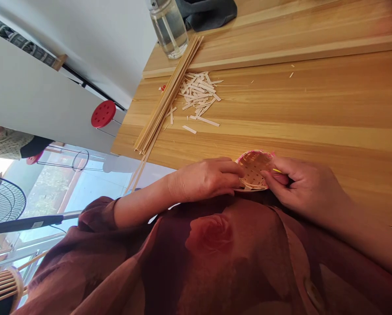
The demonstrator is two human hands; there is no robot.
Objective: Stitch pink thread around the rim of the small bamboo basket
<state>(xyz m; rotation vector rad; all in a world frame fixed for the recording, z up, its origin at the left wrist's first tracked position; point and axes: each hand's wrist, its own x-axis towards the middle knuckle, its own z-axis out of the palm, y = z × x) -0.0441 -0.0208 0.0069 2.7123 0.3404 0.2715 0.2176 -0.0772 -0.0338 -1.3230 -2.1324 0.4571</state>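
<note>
My left hand (211, 178) grips the woven basket (252, 168), seemingly steadying it; my right hand (301, 177) pinches its opposite rim.

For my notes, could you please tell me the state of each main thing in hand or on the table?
Woven basket: held, open side showing
Left hand: gripping basket's rim
Right hand: holding a thin yellow piece
Long strips: gathered together
Short strips: loosely heaped, some scattered
Clear bottle: standing
Dark cloth-like item: bunched
</note>
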